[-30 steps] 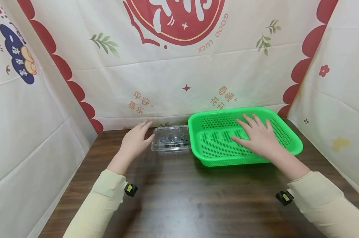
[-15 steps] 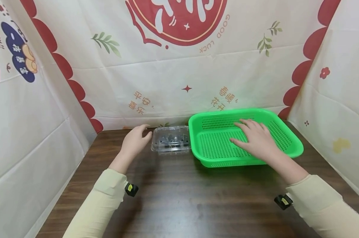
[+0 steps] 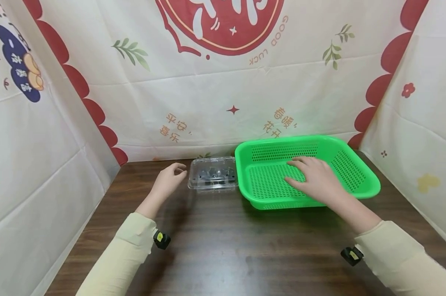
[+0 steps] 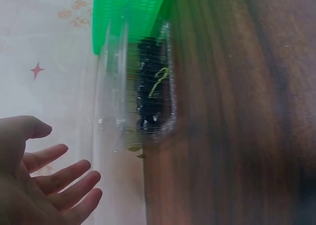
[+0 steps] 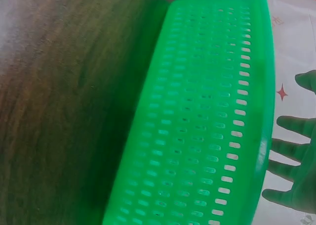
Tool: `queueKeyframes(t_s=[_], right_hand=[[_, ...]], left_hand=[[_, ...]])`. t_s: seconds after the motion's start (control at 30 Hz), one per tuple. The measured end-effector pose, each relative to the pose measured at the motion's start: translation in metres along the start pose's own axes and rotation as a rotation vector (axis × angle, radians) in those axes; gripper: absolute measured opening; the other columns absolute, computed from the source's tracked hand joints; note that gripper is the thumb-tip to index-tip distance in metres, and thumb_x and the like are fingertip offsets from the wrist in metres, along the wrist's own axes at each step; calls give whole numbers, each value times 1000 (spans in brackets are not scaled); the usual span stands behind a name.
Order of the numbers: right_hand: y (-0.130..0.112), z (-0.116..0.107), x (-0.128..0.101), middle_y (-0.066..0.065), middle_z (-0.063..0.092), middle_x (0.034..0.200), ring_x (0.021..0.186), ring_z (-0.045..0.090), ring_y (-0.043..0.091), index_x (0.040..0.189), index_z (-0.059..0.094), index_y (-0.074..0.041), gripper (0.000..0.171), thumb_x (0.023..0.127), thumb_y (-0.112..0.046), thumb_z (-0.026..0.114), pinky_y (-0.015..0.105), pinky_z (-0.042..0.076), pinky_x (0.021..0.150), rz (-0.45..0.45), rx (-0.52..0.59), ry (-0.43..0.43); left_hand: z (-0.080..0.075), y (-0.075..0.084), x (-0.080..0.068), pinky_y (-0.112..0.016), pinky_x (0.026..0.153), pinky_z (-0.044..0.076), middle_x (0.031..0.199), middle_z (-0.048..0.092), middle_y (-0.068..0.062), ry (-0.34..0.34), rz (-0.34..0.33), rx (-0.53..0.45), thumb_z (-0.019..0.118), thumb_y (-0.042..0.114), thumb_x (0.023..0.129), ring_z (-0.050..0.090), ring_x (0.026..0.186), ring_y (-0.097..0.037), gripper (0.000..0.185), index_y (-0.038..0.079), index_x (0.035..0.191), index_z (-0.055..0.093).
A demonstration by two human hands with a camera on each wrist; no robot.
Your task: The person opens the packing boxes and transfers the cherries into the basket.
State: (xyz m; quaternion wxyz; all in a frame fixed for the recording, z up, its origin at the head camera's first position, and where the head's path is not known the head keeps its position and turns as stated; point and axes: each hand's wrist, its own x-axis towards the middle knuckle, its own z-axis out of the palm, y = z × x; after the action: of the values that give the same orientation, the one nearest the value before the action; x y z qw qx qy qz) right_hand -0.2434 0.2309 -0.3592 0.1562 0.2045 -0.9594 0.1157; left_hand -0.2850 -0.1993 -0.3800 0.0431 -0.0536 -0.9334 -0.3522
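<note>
A clear plastic clamshell box [image 3: 213, 164] lies against the back of the table, left of the green basket [image 3: 304, 139]. Dark pieces [image 4: 149, 86] with a thin yellow-green strand show inside it in the left wrist view. My left hand [image 3: 167, 181] hovers just left of the box, holding nothing, its fingers loosely bent. Over the near part of the basket hangs my right hand [image 3: 316, 176], also holding nothing, fingers spread and slightly bent. Seen in the right wrist view, its fingertips are close to the basket's rim [image 5: 266, 151].
A brown wood-grain table [image 3: 208, 246] carries both containers. A printed white cloth [image 3: 208, 94] with red and green motifs rises behind it and along both sides. Small black devices sit at both sleeves, one on the left cuff [image 3: 162, 239].
Fingers of both hands have bent in more. The left hand has drawn slightly down and away from the box, and the right hand has lowered a little. Box and basket stay in place.
</note>
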Motion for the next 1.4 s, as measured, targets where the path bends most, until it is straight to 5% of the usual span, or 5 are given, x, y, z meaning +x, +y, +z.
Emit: queueKeyframes(t_s=[0.33, 0.6, 0.87, 1.1, 1.4], right_hand=[[-4, 9, 4, 17, 59, 127, 121, 48, 40, 126, 63, -6, 49, 91, -39, 67, 63, 36, 96, -55, 33, 26], [-11, 18, 7, 18, 59, 129, 122, 50, 39, 130, 60, -4, 52, 94, -41, 62, 59, 40, 97, -37, 87, -53], [-27, 21, 10, 17, 62, 124, 117, 54, 37, 125, 63, -4, 45, 95, -36, 62, 56, 43, 97, -77, 104, -53], [-38, 26, 13, 15, 66, 117, 111, 58, 35, 118, 67, -3, 39, 93, -32, 64, 53, 46, 94, -142, 73, -32], [-48, 27, 16, 13, 67, 115, 110, 59, 33, 116, 68, -5, 38, 93, -34, 62, 51, 47, 94, -183, 65, -13]], left_hand=[[16, -10, -3, -46, 87, 48, 115, 64, -19, -11, -67, -79, 57, 17, 92, 60, 106, -32, 36, 3, 126, 59], [27, -14, -5, -45, 86, 49, 110, 66, -18, 21, -101, -89, 63, 17, 91, 61, 103, -32, 35, 0, 121, 60], [34, -19, 0, -28, 61, 56, 102, 67, -25, -40, -201, -316, 59, 4, 92, 70, 81, -33, 39, -9, 128, 52], [37, -21, 0, -30, 64, 58, 95, 69, -24, -60, -256, -473, 58, 2, 93, 69, 73, -23, 40, -12, 129, 51], [39, -21, -1, -34, 70, 59, 95, 69, -24, -33, -286, -545, 60, -1, 92, 70, 75, -25, 38, -12, 127, 53]])
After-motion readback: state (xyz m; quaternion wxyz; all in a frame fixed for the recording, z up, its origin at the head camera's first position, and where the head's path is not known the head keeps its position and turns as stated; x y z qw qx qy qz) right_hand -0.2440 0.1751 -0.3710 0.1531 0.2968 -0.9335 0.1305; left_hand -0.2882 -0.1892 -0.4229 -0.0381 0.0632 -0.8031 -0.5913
